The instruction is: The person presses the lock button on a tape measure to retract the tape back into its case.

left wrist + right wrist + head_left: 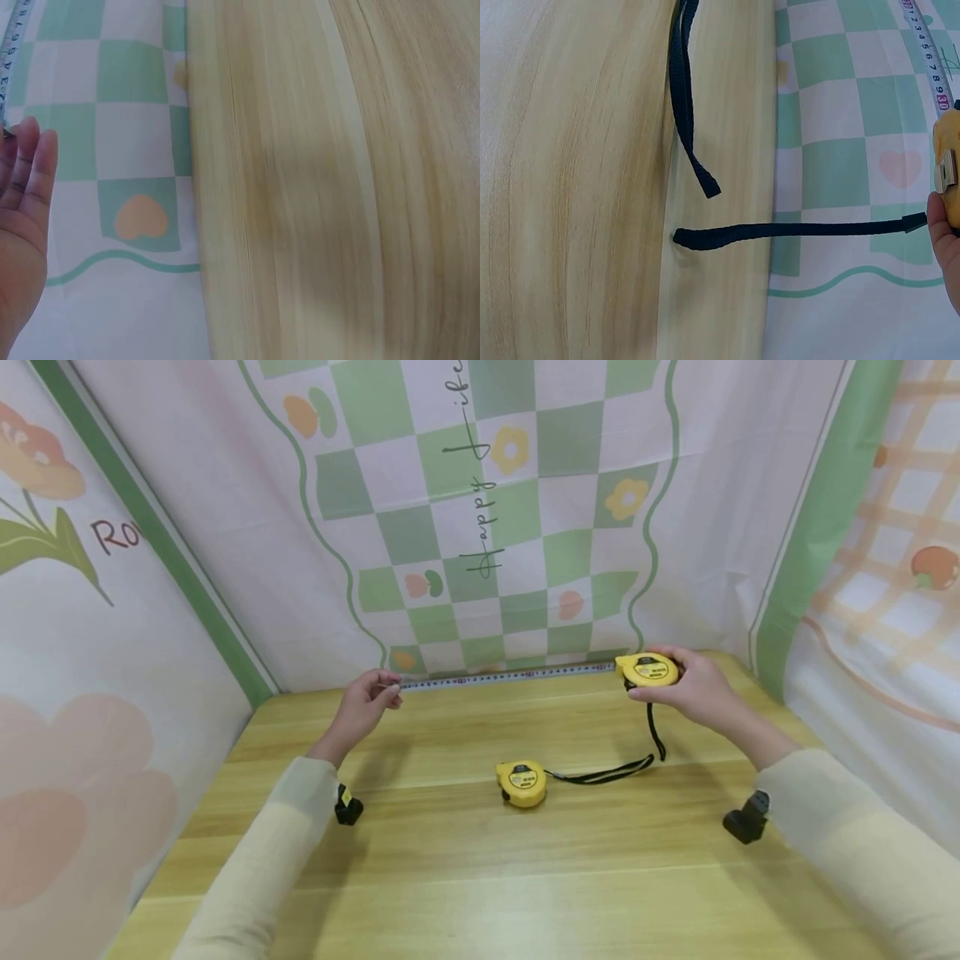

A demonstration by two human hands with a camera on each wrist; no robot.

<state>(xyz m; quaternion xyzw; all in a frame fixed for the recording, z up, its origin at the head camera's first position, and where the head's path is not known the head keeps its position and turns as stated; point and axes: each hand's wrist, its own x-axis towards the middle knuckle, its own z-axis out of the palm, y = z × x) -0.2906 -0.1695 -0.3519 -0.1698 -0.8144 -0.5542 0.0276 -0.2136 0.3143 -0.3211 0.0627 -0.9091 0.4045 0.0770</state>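
Observation:
My right hand point(693, 687) grips a yellow tape measure point(649, 670), its face toward the head camera. From the case a white printed blade point(502, 677) runs out straight to the left. The blade's end is pinched between the thumb and fingers of my left hand point(367, 700). In the left wrist view only part of that hand point(26, 187) shows, with blade numbers point(9, 56) beyond the fingertips. A black wrist strap point(655, 731) hangs from the held case. The right wrist view shows a metal clip point(946, 171) on the case.
A second yellow tape measure point(522, 783) lies on the wooden table point(480, 877) between my arms, its black strap point(607, 774) stretched to the right. Behind the table's back edge hangs a green and white checked curtain point(517, 527), with more printed cloth point(892, 610) at both sides.

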